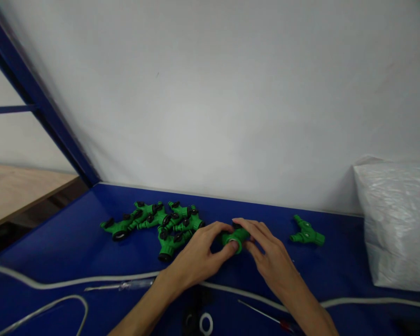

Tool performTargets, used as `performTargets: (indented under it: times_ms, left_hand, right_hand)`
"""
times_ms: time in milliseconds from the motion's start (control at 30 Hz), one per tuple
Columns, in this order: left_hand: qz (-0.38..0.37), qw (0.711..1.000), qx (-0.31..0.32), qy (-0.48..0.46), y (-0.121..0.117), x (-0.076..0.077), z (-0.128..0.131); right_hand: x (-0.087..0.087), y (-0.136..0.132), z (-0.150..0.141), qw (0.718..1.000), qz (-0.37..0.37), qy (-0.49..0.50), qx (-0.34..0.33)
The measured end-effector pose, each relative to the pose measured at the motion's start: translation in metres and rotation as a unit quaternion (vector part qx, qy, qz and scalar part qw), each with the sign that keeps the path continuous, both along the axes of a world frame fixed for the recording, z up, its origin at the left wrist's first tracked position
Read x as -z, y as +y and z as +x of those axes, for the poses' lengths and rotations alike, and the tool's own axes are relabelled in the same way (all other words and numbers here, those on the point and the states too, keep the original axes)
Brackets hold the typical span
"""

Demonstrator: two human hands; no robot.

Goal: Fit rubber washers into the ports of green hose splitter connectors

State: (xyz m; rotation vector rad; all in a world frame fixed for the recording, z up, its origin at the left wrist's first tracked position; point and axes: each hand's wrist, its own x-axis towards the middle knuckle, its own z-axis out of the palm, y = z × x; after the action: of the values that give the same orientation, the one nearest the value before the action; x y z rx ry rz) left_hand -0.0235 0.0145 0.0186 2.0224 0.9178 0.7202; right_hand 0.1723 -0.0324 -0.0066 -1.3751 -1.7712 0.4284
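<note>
Blue flat tabletop [73, 242] lies beneath the bare left hand [200, 251] and bare right hand [271, 252]. Both hold, between their fingers, a green plastic tubular fitting [242, 235] near the tabletop's middle. Steady right fingers would let the left thumb press squarely at its round end. The fitting looks bright, though fingers hide much of it.
</note>
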Motion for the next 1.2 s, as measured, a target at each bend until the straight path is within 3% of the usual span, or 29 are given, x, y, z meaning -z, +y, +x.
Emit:
performTargets:
  times_ms: [167, 367, 700, 867, 967, 1067, 1133, 1200]
  left_hand:
    - [-0.059, 0.998, 0.03, 0.017, 0.009, 0.001, -0.006]
    - [-0.069, 0.994, 0.081, 0.017, 0.011, -0.003, -0.009]
    - [-0.126, 0.99, 0.066, -0.016, 0.009, -0.003, -0.007]
    - [-0.099, 0.995, 0.021, 0.001, 0.01, 0.005, -0.005]
    - [-0.157, 0.985, -0.001, -0.074, 0.012, 0.003, -0.003]
    - [-0.236, 0.954, -0.03, -0.183, 0.017, 0.001, -0.003]
    - [-0.262, 0.934, -0.035, -0.242, 0.022, 0.003, -0.004]
    - [-0.274, 0.917, -0.036, -0.287, 0.025, 0.008, -0.005]
  right_hand:
    - [-0.003, 0.0, 0.0, 0.999, -0.032, -0.004, -0.024]
    - [-0.007, 0.0, 0.0, 0.997, -0.05, 0.008, -0.051]
    - [-0.008, 0.0, -0.002, 0.998, -0.028, 0.05, -0.03]
    - [-0.011, -0.001, -0.006, 0.998, -0.017, 0.052, -0.023]
    - [-0.016, -0.003, -0.007, 0.999, 0.013, 0.04, 0.019]
    - [-0.023, -0.006, -0.008, 0.996, 0.051, 0.024, 0.066]
    - [-0.028, -0.009, -0.011, 0.997, 0.053, 0.019, 0.051]
    - [-0.032, -0.015, -0.017, 0.999, 0.024, 0.02, -0.006]
